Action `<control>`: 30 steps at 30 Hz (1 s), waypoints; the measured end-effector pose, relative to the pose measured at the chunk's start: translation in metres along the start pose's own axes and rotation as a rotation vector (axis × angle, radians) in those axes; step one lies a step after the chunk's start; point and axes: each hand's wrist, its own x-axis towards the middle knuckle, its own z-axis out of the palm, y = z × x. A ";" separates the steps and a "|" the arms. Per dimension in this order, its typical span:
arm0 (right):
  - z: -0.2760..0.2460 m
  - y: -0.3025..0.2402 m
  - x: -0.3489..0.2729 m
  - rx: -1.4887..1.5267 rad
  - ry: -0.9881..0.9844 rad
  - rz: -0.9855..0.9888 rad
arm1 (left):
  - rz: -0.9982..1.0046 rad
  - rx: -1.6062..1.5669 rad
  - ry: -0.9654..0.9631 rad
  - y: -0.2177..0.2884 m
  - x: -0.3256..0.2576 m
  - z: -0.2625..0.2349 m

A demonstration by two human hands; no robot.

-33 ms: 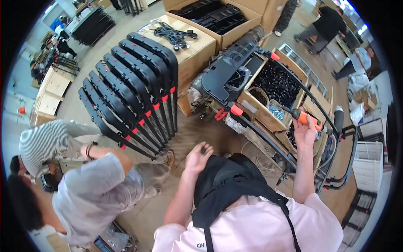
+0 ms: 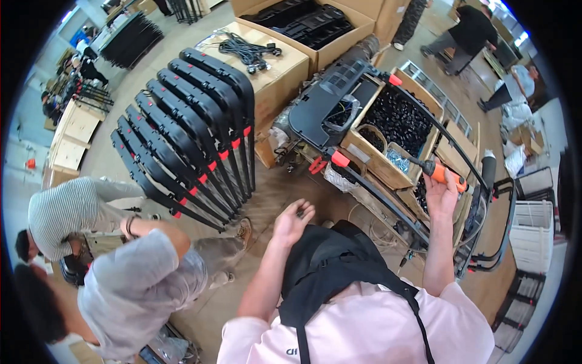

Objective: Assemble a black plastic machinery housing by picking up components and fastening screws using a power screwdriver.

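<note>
Orange power tool (image 2: pixel 438 172) lies right of frame centre, your right hand (image 2: pixel 441 197) gripping it, long axis slanting down rightward; your left hand (image 2: pixel 291 227), farther off, is half-curled, contents indeterminable.

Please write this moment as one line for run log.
right hand: holds orange-and-black power tool | left hand: half-curled, contents unclear | near right hand: wooden box, black parts inside

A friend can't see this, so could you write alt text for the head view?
A person in pink has an orange tool in the grip of the right hand, near a crate of black parts; the left hand is half curled, contents unclear. To the left, black frames stand near someone in grey.
</note>
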 end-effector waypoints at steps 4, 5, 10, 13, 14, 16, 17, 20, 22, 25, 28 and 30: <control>-0.031 -0.005 -0.041 -0.014 0.042 -0.013 | -0.177 -0.069 -0.027 -0.027 0.081 0.054; -0.039 -0.008 -0.053 -0.011 0.056 -0.016 | -0.223 -0.138 -0.056 -0.034 0.097 0.059; -0.071 -0.022 -0.097 -0.044 0.179 -0.050 | -0.213 -0.145 -0.098 -0.053 0.156 0.079; -0.085 -0.030 -0.108 -0.038 0.214 -0.096 | -0.201 -0.049 -0.042 -0.069 0.187 0.087; -0.084 -0.033 -0.109 -0.030 0.222 -0.108 | -0.219 -0.042 0.061 -0.074 0.197 0.091; -0.080 -0.032 -0.097 -0.017 0.179 -0.099 | -0.205 0.019 0.111 -0.067 0.221 0.070; -0.089 -0.038 -0.098 -0.025 0.188 -0.113 | -0.250 0.007 0.158 -0.077 0.220 0.078; -0.094 -0.045 -0.088 -0.025 0.219 -0.109 | -0.222 -0.049 0.221 -0.085 0.217 0.089; -0.089 -0.038 -0.066 -0.026 0.184 -0.095 | -0.155 -0.074 0.116 -0.073 0.206 0.072; -0.083 -0.025 -0.034 -0.042 0.159 -0.074 | -0.067 0.300 0.275 -0.060 0.156 0.066; -0.096 -0.019 -0.002 -0.055 0.223 -0.088 | -0.068 0.768 0.238 -0.043 0.092 0.107; -0.084 -0.004 0.032 -0.055 0.234 -0.121 | -0.016 1.192 0.014 -0.024 0.059 0.146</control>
